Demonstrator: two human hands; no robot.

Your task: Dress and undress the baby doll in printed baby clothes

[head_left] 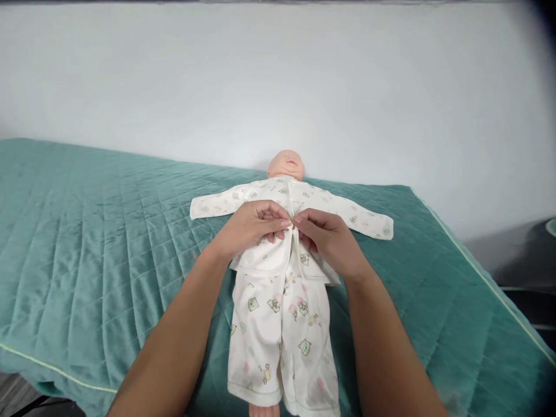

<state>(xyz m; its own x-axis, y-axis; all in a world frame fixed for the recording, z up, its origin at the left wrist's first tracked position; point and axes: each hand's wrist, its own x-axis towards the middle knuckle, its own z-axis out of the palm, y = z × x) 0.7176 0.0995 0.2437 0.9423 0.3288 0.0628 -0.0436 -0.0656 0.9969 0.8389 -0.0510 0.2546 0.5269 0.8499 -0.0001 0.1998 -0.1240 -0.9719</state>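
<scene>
A baby doll [286, 164] lies on its back, head toward the wall, dressed in a white printed shirt [260, 263] and matching trousers [256, 324]. The shirt's sleeves stretch out to both sides. Over the chest, my left hand [258, 226] pinches one front edge of the shirt between thumb and finger. My right hand [324, 234] pinches the opposite edge, with the fingertips of both hands almost meeting. Below them the shirt front hangs apart. Whatever fastening lies between the fingertips is too small to make out. One doll foot [264, 411] shows under a trouser leg.
A green quilted cover [108, 249] with pale piping spreads under the doll. Behind it rises a plain white wall [278, 81]. Dark objects [525, 255] stand past the cover's right edge, and grey floor [15, 397] shows at the lower left.
</scene>
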